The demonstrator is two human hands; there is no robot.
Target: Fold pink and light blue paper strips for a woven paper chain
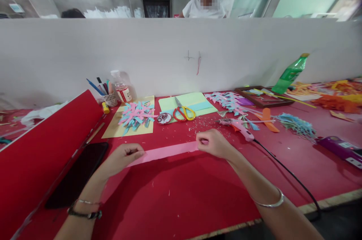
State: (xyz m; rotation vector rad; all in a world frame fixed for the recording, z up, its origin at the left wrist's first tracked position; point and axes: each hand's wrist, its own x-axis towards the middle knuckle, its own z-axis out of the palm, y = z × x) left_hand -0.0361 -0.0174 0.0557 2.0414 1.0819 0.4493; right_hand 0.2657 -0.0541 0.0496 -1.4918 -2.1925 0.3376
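A pink paper strip (171, 152) stretches between my two hands, a little above the red table (158, 198). My left hand (124, 157) pinches its left end between thumb and fingers. At the other end my right hand (212, 142) is closed on the strip, with a bit of pink showing inside the curled fingers. Beyond the strip lie scissors (183, 113) with red and yellow handles. To the right of my right hand rests a pink glue gun (237, 126), its black cord running toward the front edge.
Pink and blue fringed paper (137, 115) lies on a yellow sheet. A dark phone-like slab (77, 176) is by my left arm. A green bottle (291, 74) stands tilted at the back right, near a brown tray (263, 98). A person (205, 6) is behind the white partition (141, 48).
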